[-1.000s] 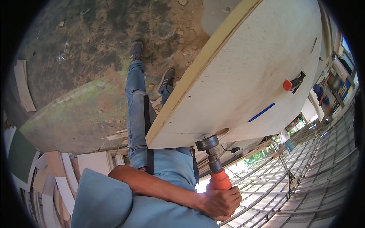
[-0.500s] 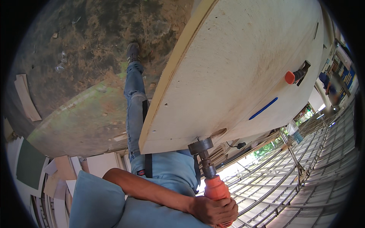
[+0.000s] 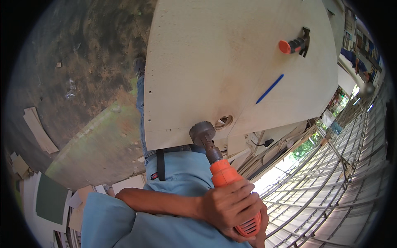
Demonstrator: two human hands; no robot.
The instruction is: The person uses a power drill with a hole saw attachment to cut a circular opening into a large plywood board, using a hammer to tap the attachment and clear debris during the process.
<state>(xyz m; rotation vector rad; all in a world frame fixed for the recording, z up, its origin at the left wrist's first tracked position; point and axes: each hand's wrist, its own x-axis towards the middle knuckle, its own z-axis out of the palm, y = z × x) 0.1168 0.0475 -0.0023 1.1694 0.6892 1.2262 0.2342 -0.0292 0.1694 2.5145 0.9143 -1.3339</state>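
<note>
My left hand (image 3: 229, 202) is wrapped over the body of an orange power drill (image 3: 226, 175). Only part of my right hand (image 3: 261, 223) shows, closed round the drill's rear, its fingers mostly hidden. A dark, toothed hole saw (image 3: 202, 132) sits in the chuck, over the near edge of a large pale wooden panel (image 3: 186, 82); whether it touches the wood I cannot tell. Just right of the saw, a round hole (image 3: 223, 122) goes through the panel. Farther up the panel lie a blue pen (image 3: 269, 89) and a hammer (image 3: 295, 44) with an orange-and-black handle.
Wood strips and offcuts (image 3: 248, 153) are piled beyond the panel's near edge, beside a black plug on a cord (image 3: 268, 143). Board scraps (image 3: 40, 130) lie on the dusty floor at left. A person (image 3: 356, 62) is at the far right. Metal roof framing (image 3: 318, 186) curves along the right.
The drill and hole saw have tilted, and the saw has moved up and left in view. The round hole now shows more openly. Part of my right hand has appeared. The view has shifted.
</note>
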